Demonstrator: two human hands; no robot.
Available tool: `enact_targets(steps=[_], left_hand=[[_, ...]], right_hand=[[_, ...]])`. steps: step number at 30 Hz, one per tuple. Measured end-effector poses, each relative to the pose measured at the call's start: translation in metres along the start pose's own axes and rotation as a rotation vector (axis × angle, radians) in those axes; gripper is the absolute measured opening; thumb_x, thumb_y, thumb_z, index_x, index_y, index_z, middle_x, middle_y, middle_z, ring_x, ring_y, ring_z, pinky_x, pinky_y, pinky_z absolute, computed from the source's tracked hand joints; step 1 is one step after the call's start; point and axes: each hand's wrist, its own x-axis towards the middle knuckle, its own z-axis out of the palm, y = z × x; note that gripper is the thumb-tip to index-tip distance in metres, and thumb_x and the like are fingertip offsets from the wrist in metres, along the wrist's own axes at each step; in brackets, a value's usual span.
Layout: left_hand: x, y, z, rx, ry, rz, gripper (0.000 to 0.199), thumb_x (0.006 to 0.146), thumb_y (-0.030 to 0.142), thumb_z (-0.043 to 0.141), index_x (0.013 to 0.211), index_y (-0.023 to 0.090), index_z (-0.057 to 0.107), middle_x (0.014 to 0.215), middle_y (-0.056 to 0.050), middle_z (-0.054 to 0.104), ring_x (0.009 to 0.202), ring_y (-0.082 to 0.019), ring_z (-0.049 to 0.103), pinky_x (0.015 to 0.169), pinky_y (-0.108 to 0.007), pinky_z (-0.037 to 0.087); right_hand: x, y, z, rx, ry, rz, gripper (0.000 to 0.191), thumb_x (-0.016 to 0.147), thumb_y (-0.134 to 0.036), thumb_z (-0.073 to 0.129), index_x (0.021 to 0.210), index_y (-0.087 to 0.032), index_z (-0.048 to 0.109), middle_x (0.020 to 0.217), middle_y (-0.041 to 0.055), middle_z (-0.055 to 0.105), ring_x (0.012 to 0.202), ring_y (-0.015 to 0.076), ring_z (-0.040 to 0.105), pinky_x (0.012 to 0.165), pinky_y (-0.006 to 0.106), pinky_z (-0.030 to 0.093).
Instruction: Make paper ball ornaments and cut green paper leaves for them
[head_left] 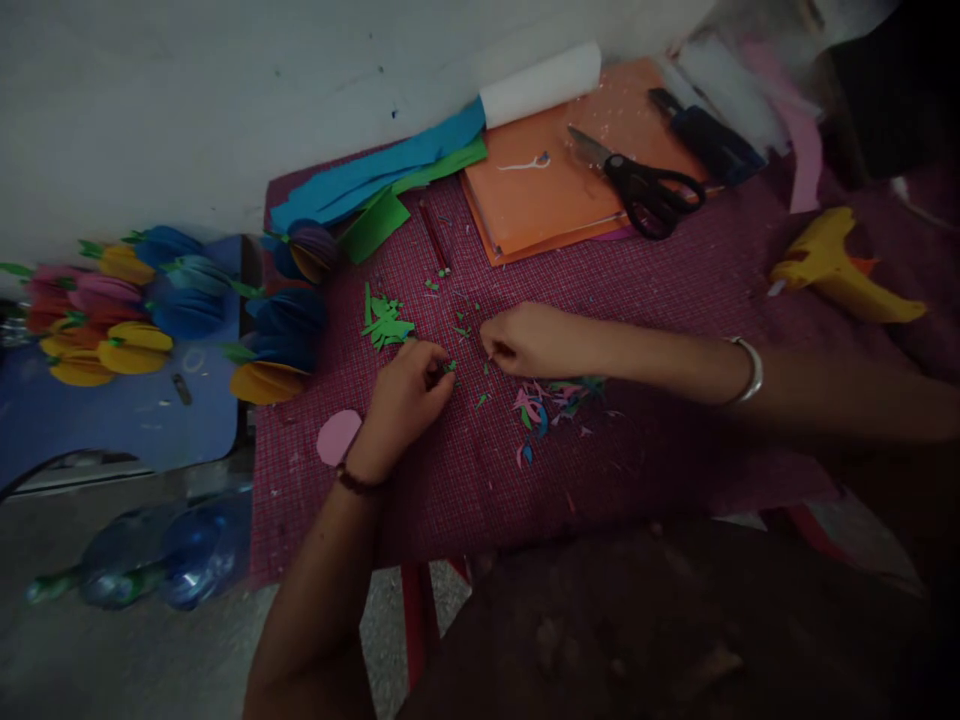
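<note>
Left hand (409, 395): fingers curled, contents not discernible; bright-green paper strips (385, 322) just beyond. Right hand (531, 340): fingers bunched, contents not discernible; pink, blue, green paper offcuts (531, 408) just nearer wearer.

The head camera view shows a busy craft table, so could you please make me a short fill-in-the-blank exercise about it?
1. The left hand is beside a small pile of ____ scraps.
2. The scissors lie partly across ____ sheets.
3. The body of the glue gun is mostly ____.
4. The arm that wears the silver bangle is the person's ____ one.

Missing words: green; orange; yellow; right.
</note>
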Motion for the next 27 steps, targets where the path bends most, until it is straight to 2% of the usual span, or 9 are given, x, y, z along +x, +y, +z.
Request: enact_targets(steps=[2, 6, 8, 10, 13, 18, 23, 27], left_hand=[[0.002, 0.004, 0.005, 0.116, 0.03, 0.014, 0.003, 0.082, 0.017, 0.053, 0.081, 0.019, 0.052, 0.079, -0.001, 0.05, 0.073, -0.015, 0.05, 0.066, -0.029, 0.041], [0.003, 0.007, 0.009, 0.212, 0.026, 0.018, 0.012, 0.081, 0.012, 0.048, 0.073, 0.02, 0.046, 0.078, -0.002, 0.049, 0.073, -0.017, 0.048, 0.066, -0.031, 0.039], [0.002, 0.004, 0.007, 0.19, 0.029, 0.019, 0.013, 0.079, 0.01, 0.048, 0.072, 0.02, 0.044, 0.076, -0.002, 0.049, 0.072, -0.017, 0.048, 0.065, -0.031, 0.039], [0.0, 0.0, 0.005, 0.122, 0.036, 0.026, 0.014, 0.076, 0.007, 0.048, 0.073, 0.021, 0.045, 0.076, -0.001, 0.049, 0.071, -0.016, 0.049, 0.065, -0.03, 0.039], [-0.004, -0.006, 0.003, 0.004, 0.053, 0.03, 0.019, 0.071, 0.003, 0.049, 0.079, 0.02, 0.049, 0.076, 0.0, 0.051, 0.071, -0.015, 0.051, 0.064, -0.028, 0.041], [-0.006, -0.004, -0.003, -0.066, 0.022, 0.03, 0.023, 0.07, 0.004, 0.051, 0.087, 0.019, 0.055, 0.079, 0.0, 0.053, 0.071, -0.013, 0.053, 0.065, -0.026, 0.044], [-0.006, -0.001, -0.006, -0.058, -0.02, 0.033, 0.016, 0.075, 0.007, 0.054, 0.085, 0.019, 0.057, 0.08, 0.0, 0.053, 0.072, -0.013, 0.053, 0.067, -0.027, 0.046], [-0.005, -0.004, -0.004, -0.015, -0.027, 0.045, 0.008, 0.08, 0.014, 0.057, 0.086, 0.019, 0.056, 0.082, -0.001, 0.053, 0.075, -0.014, 0.054, 0.068, -0.028, 0.046]], right_hand=[[0.011, 0.006, -0.008, 0.071, 0.021, 0.044, 0.016, 0.078, -0.011, 0.053, 0.086, -0.013, 0.066, 0.078, 0.0042, 0.069, 0.068, 0.0145, 0.059, 0.064, 0.026, 0.036], [0.04, 0.01, -0.015, -0.025, 0.018, 0.059, 0.019, 0.078, -0.013, 0.051, 0.089, -0.013, 0.067, 0.083, 0.0072, 0.07, 0.073, 0.0171, 0.061, 0.063, 0.027, 0.036], [0.05, 0.008, -0.014, -0.094, 0.008, 0.056, 0.025, 0.079, -0.018, 0.054, 0.1, -0.012, 0.065, 0.089, 0.0101, 0.07, 0.077, 0.0205, 0.062, 0.063, 0.029, 0.035], [0.055, 0.006, -0.013, -0.131, -0.005, 0.064, 0.04, 0.077, -0.027, 0.059, 0.114, -0.01, 0.06, 0.092, 0.0124, 0.07, 0.08, 0.0238, 0.063, 0.062, 0.03, 0.036], [0.057, 0.005, -0.015, -0.154, -0.044, 0.076, 0.052, 0.075, -0.034, 0.064, 0.12, -0.009, 0.057, 0.093, 0.0131, 0.07, 0.081, 0.0258, 0.064, 0.063, 0.031, 0.038], [0.06, 0.004, -0.016, -0.191, -0.088, -0.001, 0.023, 0.083, -0.02, 0.054, 0.1, -0.012, 0.067, 0.088, 0.0122, 0.071, 0.078, 0.0222, 0.064, 0.064, 0.031, 0.037], [0.063, 0.007, -0.011, -0.171, -0.029, -0.019, 0.024, 0.086, -0.011, 0.045, 0.091, -0.011, 0.069, 0.083, 0.0115, 0.071, 0.074, 0.0189, 0.062, 0.065, 0.03, 0.035], [0.058, 0.018, -0.017, 0.014, 0.015, 0.047, 0.018, 0.079, -0.011, 0.052, 0.086, -0.011, 0.069, 0.08, 0.007, 0.069, 0.07, 0.0153, 0.058, 0.065, 0.027, 0.037]])
